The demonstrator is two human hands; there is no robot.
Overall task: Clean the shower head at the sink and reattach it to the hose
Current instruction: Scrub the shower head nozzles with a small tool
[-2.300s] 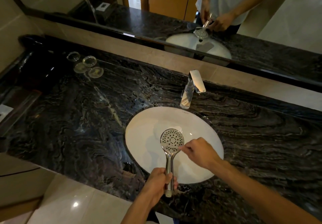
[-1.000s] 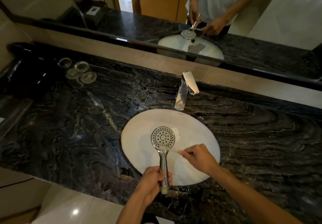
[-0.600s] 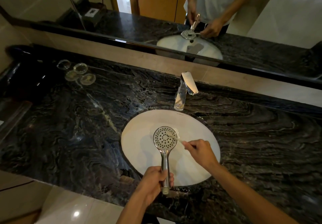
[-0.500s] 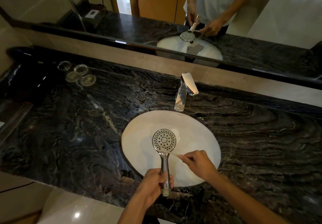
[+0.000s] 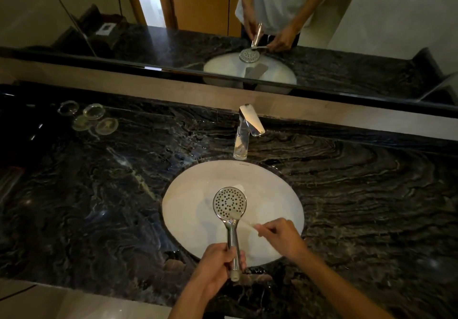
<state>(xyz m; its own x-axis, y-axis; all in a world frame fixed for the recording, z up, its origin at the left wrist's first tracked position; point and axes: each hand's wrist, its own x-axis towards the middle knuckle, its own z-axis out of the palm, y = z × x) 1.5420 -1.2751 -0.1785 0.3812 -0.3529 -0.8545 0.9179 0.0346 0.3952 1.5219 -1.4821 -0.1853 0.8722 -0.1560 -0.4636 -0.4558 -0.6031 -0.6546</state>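
left hand fingers wrapped round the shower head handle over the sink, right hand fingers pinching a small brush against its lower rim

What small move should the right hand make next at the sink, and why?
Probably sweep the brush up across the nozzles. The right hand pinches it with its tip at the lower rim of the shower head, which the left hand holds face-up over the sink, so most of the face lies above the tip.
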